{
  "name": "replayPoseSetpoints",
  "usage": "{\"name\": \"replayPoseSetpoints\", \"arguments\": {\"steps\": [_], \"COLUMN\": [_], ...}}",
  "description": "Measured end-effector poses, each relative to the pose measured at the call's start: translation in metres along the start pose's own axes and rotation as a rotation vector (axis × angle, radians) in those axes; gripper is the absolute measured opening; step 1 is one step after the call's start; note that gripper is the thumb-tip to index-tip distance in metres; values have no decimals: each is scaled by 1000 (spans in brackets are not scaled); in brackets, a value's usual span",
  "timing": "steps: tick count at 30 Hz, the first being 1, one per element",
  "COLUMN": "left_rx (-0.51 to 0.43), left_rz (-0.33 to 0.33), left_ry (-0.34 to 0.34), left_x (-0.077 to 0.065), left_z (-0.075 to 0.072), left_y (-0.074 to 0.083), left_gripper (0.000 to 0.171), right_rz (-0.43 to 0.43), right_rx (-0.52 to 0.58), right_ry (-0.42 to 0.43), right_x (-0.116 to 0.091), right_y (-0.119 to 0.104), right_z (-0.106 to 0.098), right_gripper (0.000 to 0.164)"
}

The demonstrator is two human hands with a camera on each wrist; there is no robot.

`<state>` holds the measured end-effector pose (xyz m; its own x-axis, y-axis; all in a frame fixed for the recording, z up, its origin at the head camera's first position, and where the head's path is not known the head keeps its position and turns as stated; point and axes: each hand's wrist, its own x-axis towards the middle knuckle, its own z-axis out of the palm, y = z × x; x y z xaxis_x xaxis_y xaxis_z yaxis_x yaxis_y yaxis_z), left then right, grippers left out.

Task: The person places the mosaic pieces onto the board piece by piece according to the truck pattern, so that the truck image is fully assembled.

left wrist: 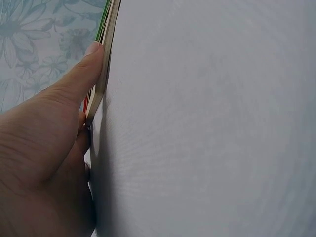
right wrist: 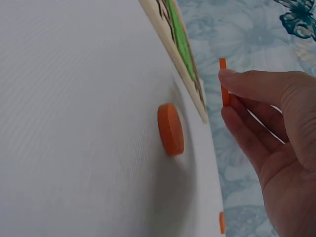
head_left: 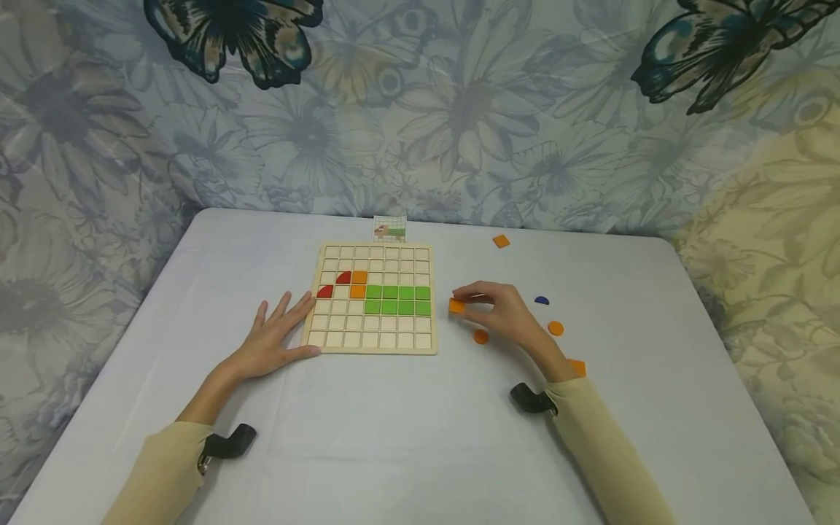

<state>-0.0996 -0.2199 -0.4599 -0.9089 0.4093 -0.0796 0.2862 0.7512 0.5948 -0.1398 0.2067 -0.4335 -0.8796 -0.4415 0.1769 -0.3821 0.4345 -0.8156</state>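
Note:
A wooden grid board (head_left: 380, 339) lies on the table, with green squares (head_left: 397, 300), two orange squares (head_left: 358, 284) and two red quarter-round pieces (head_left: 324, 292) set in its cells. My left hand (head_left: 267, 348) rests at the board's left edge, fingers spread, thumb at the near corner; in the left wrist view the thumb (left wrist: 81, 74) lies along the board's side. My right hand (head_left: 499, 310) pinches an orange square tile (head_left: 456, 306) between thumb and fingers, just right of the board. In the right wrist view this tile (right wrist: 224, 81) shows edge-on, raised off the table.
A small picture card (head_left: 390, 228) lies behind the board. Loose pieces lie around my right hand: an orange square (head_left: 502, 240), a blue half-round (head_left: 542, 300), orange discs (head_left: 481, 337) and an orange piece (head_left: 577, 367) partly under the wrist. A patterned cloth (head_left: 459, 109) hangs behind the table.

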Motion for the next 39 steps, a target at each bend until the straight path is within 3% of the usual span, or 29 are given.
{"name": "replayPoseSetpoints", "arguments": {"steps": [10, 21, 39], "left_rx": [1, -1, 0], "left_rz": [1, 11, 13], "left_ry": [-1, 8, 13], "left_x": [0, -1, 0], "left_z": [1, 1, 0], "left_y": [-3, -2, -1], "left_gripper": [95, 95, 94], "right_rz": [-26, -39, -88], "right_rx": [-6, -43, -3], "right_ry": [-42, -83, -118], "right_x": [14, 32, 58], "right_y": [-18, -21, -31], "right_z": [17, 37, 66], "right_gripper": [34, 31, 34]}}
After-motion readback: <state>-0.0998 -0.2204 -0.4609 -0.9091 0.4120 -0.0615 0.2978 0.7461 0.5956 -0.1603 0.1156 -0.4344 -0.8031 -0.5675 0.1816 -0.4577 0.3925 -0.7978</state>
